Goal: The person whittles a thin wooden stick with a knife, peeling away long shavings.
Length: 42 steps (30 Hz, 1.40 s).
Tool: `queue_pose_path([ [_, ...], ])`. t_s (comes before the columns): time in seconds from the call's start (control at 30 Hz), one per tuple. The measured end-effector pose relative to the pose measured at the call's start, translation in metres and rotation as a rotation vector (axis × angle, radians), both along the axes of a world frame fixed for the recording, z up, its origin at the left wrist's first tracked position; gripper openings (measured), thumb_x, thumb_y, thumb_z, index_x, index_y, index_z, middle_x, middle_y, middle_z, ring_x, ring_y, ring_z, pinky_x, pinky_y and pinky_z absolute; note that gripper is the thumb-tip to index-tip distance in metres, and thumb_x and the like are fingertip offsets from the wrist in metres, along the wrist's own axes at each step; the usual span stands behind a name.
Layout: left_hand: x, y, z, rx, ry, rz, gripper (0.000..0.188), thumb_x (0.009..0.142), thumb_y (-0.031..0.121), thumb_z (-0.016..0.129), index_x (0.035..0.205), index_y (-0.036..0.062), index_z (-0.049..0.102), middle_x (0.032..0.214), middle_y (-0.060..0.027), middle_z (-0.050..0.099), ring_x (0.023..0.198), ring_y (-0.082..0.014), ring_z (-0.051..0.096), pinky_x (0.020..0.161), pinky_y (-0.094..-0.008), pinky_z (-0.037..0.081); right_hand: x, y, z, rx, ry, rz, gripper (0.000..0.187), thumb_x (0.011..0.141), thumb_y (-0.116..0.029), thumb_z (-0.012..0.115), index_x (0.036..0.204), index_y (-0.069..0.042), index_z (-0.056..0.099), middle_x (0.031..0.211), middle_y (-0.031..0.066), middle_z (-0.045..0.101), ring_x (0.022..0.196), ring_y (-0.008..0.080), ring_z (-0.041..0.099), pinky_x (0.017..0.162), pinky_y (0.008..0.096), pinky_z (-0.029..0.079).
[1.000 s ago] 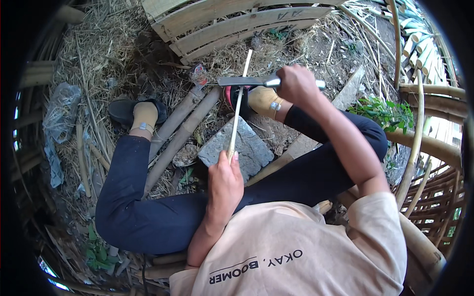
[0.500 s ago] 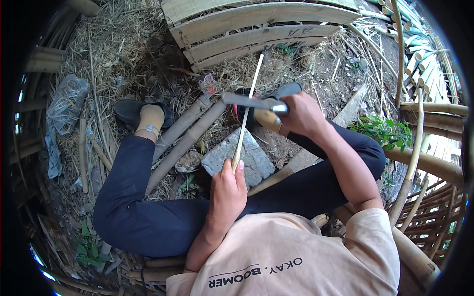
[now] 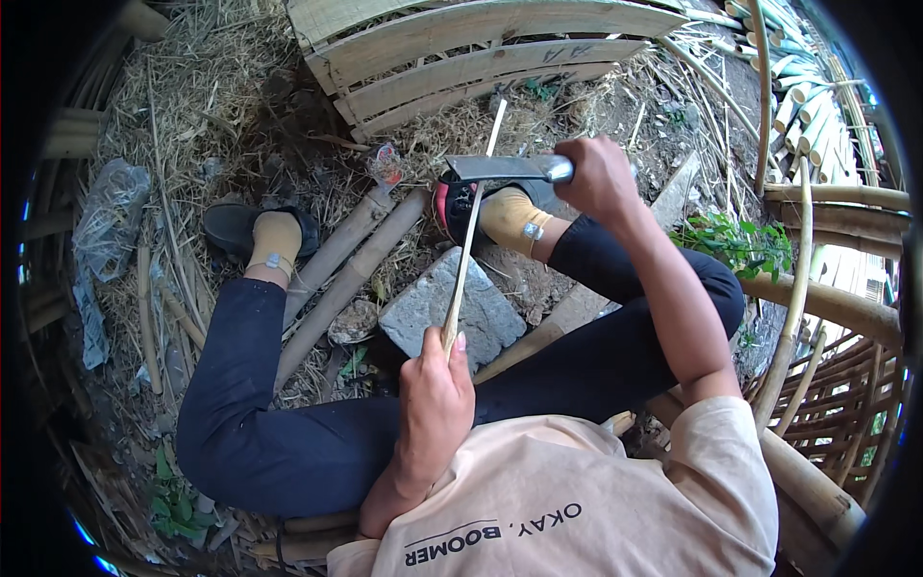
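Gripping the lower end of a long, thin, pale bamboo strip, the left hand has its fingers curled closed around it, thumb uppermost. The right hand is folded into a fist around a broad, grey, metal-bladed knife — its blade crosses the strip's upper part, though I cannot tell whether they touch. The strip slants up and away from the person, passing over a rough, grey stone block — its tip points toward a pale, slatted wooden crate.
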State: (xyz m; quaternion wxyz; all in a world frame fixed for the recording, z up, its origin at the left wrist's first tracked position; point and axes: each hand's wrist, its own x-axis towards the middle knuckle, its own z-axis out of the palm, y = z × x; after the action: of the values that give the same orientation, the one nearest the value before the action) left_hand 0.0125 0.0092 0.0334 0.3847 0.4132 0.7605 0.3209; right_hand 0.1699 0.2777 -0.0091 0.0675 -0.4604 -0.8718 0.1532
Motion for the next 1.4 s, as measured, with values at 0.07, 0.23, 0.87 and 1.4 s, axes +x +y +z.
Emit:
queue_pose_path([
  [0.07,0.000,0.002,0.000,-0.004,-0.003,-0.002,0.024,0.105,0.018,0.050,0.093,-0.0027,0.053,0.061,-0.0249,0.054,0.059,-0.0473,0.058,0.051,-0.0513,0.040,0.005,0.008,-0.003,0.110,-0.074,0.007,0.018,0.074,-0.019,0.074,0.088,-0.008,0.077,0.072,0.0189,0.069,0.068,0.0382,0.068,0.068,0.0455,0.055],
  [0.23,0.000,0.003,-0.002,0.007,0.032,0.015,0.023,0.104,0.017,0.051,0.093,-0.0022,0.053,0.061,-0.0250,0.054,0.060,-0.0474,0.059,0.051,-0.0515,0.040,-0.001,0.013,0.000,0.132,-0.097,-0.003,0.017,0.079,-0.021,0.070,0.090,-0.011,0.078,0.074,0.0184,0.070,0.072,0.0371,0.071,0.071,0.0457,0.057],
  [0.87,-0.010,-0.009,-0.016,0.025,0.068,0.079,0.022,0.104,0.019,0.052,0.098,-0.0019,0.053,0.067,-0.0252,0.060,0.066,-0.0471,0.062,0.054,-0.0502,0.044,-0.015,-0.035,0.035,-0.022,-0.035,0.109,0.017,0.072,-0.014,0.068,0.087,-0.011,0.077,0.071,0.0186,0.068,0.068,0.0390,0.068,0.068,0.0459,0.056],
  [1.4,0.001,-0.009,-0.004,-0.070,0.178,-0.023,0.015,0.101,0.013,0.055,0.099,-0.0007,0.049,0.070,-0.0280,0.062,0.069,-0.0472,0.065,0.054,-0.0539,0.047,-0.003,-0.009,0.024,0.153,-0.023,-0.015,0.009,0.073,-0.016,0.074,0.080,-0.010,0.074,0.071,0.0166,0.069,0.069,0.0374,0.068,0.066,0.0464,0.053],
])
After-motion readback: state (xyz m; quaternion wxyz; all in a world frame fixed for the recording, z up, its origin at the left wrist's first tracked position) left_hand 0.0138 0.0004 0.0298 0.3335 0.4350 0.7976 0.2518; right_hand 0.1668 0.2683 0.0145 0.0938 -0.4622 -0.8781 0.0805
